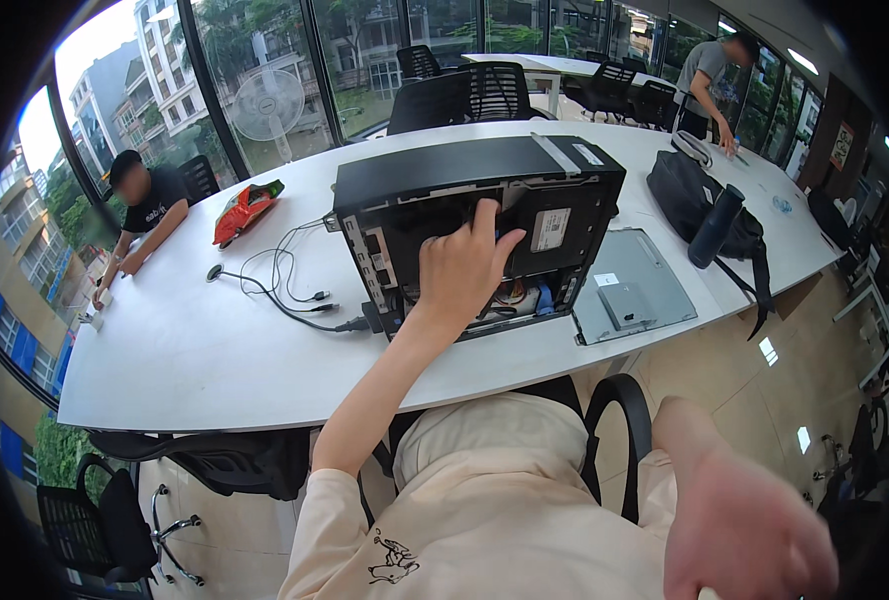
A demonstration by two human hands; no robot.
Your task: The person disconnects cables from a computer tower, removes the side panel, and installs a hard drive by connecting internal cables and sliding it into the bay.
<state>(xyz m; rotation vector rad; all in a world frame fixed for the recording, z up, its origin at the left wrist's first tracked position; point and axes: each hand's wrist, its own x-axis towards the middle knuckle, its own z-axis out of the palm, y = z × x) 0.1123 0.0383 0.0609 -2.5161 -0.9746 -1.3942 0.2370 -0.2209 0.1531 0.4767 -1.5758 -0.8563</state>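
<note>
A black desktop computer case (475, 160) stands on the white table in front of me with its near side uncovered. My left hand (465, 262) reaches into that open side and touches the black inner part. Its index finger and thumb are spread apart, and the other fingers are partly hidden. Beside the hand, a drive with a white label (551, 229) sits inside the case. Coloured wires (511, 293) show below it. My right hand (755, 530) is raised close to the camera at lower right, away from the case; it is blurred and its fingers do not show clearly.
A grey side panel (655, 275) with a small grey box (627, 304) lies right of the case. Black cables (280, 275) and a red-orange bag (248, 212) are left. A backpack (700, 195) and dark bottle (717, 227) lie right. Two people are at tables farther off.
</note>
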